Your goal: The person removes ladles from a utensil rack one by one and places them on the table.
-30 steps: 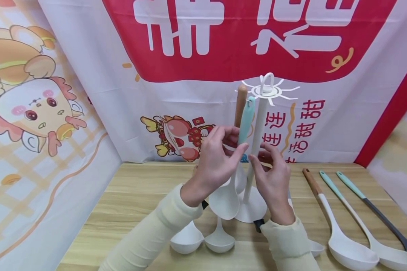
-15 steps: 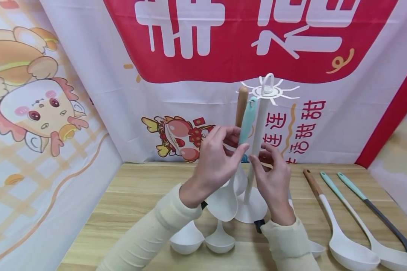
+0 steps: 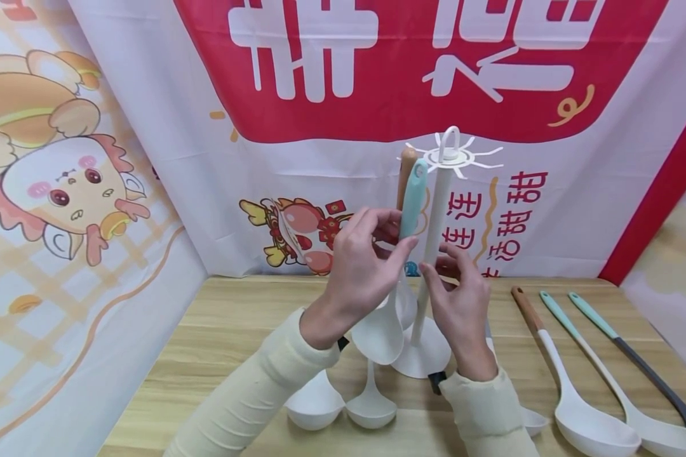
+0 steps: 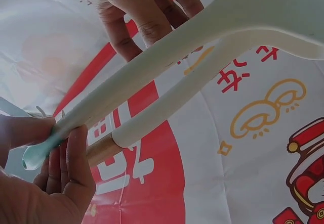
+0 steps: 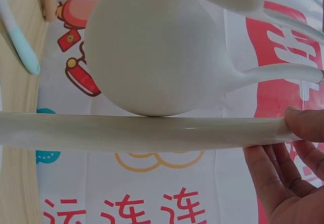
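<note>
My left hand (image 3: 368, 257) pinches the mint handle of a white ladle (image 3: 413, 200) between thumb and fingers, its bowl hanging downward. The handle's holed tip is right at the hooks of a white utensil stand (image 3: 433, 235), which stands upright on a round base. Behind it, a wood-handled white ladle (image 3: 407, 181) hangs by the same stand; in the left wrist view its wooden grip (image 4: 104, 150) shows just past my fingers. With thumb and fingertips, my right hand (image 3: 463, 298) holds the stand's pole (image 5: 142, 133) about midway up.
On the table's right lie a wood-handled ladle (image 3: 591, 416), a mint-handled white ladle (image 3: 657, 425) and a mint-handled grey utensil (image 3: 643, 355). Two white ladles (image 3: 371, 406) lie in front of the base. A white bowl (image 3: 533, 420) is partly under my right sleeve. A printed cloth (image 3: 320, 158) hangs behind.
The mint-handled ladle's tip swings slightly right, then back left and up a little, its bowl rising with it. My right hand keeps its place on the pole.
</note>
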`<state>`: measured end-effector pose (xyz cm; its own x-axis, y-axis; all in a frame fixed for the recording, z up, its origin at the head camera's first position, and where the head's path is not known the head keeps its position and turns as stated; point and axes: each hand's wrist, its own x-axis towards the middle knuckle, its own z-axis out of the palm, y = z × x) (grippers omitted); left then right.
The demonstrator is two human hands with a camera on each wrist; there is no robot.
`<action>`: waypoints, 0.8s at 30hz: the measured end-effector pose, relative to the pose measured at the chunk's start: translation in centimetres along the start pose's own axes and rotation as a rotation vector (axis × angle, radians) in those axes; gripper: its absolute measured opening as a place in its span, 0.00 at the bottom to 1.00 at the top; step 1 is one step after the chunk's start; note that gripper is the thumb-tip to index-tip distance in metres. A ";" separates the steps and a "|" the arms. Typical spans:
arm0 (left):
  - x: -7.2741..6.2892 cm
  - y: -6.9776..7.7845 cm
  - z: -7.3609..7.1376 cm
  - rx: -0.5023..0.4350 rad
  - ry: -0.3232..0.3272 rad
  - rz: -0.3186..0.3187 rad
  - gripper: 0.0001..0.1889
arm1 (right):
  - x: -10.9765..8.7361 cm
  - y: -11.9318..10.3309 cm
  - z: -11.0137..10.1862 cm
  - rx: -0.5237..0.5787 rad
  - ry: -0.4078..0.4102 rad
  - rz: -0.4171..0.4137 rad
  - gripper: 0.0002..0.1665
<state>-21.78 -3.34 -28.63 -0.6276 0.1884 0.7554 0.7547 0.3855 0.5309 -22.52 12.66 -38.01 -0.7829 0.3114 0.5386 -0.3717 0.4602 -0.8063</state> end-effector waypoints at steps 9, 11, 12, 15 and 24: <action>0.0 -0.6 -1.9 0.005 0.039 0.002 0.18 | 0.1 0.2 0.1 -0.008 0.007 -0.003 0.27; 0.1 -1.1 -2.8 0.004 0.053 -0.012 0.17 | 0.1 0.1 0.2 -0.011 0.007 0.003 0.27; 0.2 -1.3 -3.3 0.015 0.060 -0.021 0.17 | 0.1 0.1 0.2 -0.012 0.005 0.006 0.27; 0.2 -2.5 -4.9 0.049 0.072 -0.054 0.17 | 0.0 0.1 0.3 -0.015 0.005 0.018 0.27; -1.5 -8.2 -8.8 0.151 0.028 -0.167 0.14 | 0.0 0.0 0.3 -0.020 0.009 0.022 0.27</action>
<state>-25.35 -14.76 -30.74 -0.7346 0.0864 0.6730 0.6020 0.5405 0.5877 -22.68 12.43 -38.06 -0.7859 0.3293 0.5234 -0.3448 0.4694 -0.8129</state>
